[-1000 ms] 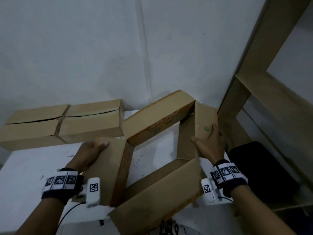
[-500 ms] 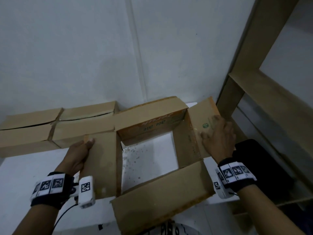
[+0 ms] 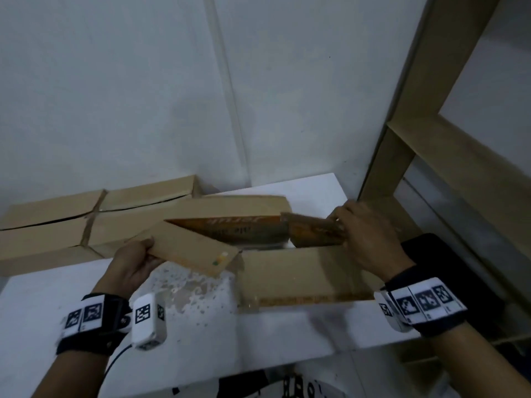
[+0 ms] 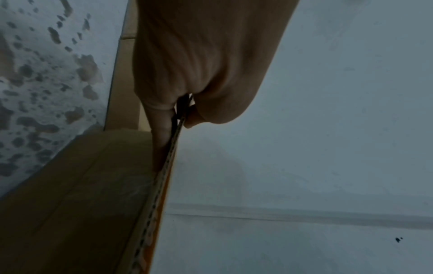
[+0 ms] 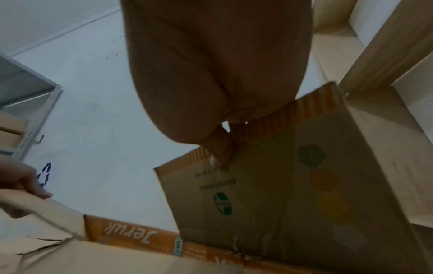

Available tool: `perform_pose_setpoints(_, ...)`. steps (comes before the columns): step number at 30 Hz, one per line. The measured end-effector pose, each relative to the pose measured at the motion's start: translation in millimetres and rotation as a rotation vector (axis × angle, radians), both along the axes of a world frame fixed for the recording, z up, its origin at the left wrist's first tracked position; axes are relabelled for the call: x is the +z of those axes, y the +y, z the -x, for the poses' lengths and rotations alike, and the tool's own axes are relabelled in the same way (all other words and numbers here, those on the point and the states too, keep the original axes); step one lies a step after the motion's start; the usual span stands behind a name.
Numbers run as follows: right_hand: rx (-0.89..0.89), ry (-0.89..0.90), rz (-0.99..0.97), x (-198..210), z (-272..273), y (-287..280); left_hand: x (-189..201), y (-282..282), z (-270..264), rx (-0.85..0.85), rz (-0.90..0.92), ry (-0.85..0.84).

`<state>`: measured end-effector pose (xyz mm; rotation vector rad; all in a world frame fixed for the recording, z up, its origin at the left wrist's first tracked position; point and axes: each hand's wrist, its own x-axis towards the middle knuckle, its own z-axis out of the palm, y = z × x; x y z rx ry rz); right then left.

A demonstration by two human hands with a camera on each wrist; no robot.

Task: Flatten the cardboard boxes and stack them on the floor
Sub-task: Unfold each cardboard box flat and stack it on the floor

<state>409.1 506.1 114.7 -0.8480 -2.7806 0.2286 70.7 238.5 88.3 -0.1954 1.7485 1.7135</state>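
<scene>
A brown cardboard box (image 3: 301,271) with an orange "Jeruk" band (image 3: 238,222) and no closed top or bottom stands on the white table (image 3: 57,297), skewed almost flat. My left hand (image 3: 135,259) grips the left flap (image 3: 195,251); in the left wrist view the thumb and fingers (image 4: 161,129) pinch the cardboard edge (image 4: 159,194). My right hand (image 3: 365,234) grips the right end flap (image 3: 316,231). In the right wrist view its fingers (image 5: 222,146) curl over the printed flap (image 5: 269,185), and the left hand (image 5: 23,179) shows at the far left.
Two closed cardboard boxes (image 3: 57,225) lie against the wall at the back left. A wooden shelf frame (image 3: 402,139) stands close on the right, with a black object (image 3: 459,268) beside the table. The table's front edge (image 3: 258,369) is near me.
The box has gone from an open square to a nearly flat, skewed shape. The left flap has swung inward and the right end has folded toward the back wall, both hands still holding.
</scene>
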Motion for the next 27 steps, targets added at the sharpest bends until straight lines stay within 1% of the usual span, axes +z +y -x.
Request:
perform_pose_setpoints(2, 0.059, -0.053, 0.064, -6, -3, -1, -3, 2, 1, 0.01, 0.0, -0.041)
perform_pose_setpoints(5, 0.082, -0.124, 0.133, -18, -8, -2, -7, 4, 2, 0.035, -0.012, -0.065)
perform_pose_setpoints(7, 0.078, -0.171, 0.135, -28, -10, -7, -9, 5, 2, 0.064, -0.027, -0.074)
perform_pose_setpoints(11, 0.066, -0.369, 0.12, -56, -3, -23, -12, 7, -1, 0.104, -0.052, -0.076)
perform_pose_setpoints(13, 0.056, -0.403, 0.136, -70, 4, -31, -13, 7, -1, 0.122, -0.059, -0.087)
perform_pose_setpoints(17, -0.008, -0.345, 0.021, -77, 16, -42, -12, 10, -7, 0.112, -0.117, -0.104)
perform_pose_setpoints(20, 0.009, -0.168, -0.064, -63, 18, -37, -2, 12, -17, 0.085, -0.157, -0.067)
perform_pose_setpoints(23, 0.051, -0.043, -0.055, -43, 18, -27, 9, 6, -29, 0.023, -0.156, -0.008)
perform_pose_setpoints(25, 0.093, -0.012, -0.037, -33, 16, -21, 10, -2, -32, -0.021, -0.129, 0.078)
perform_pose_setpoints(27, 0.135, 0.001, 0.003, -21, 14, -18, 3, -11, -27, -0.019, -0.12, 0.157)
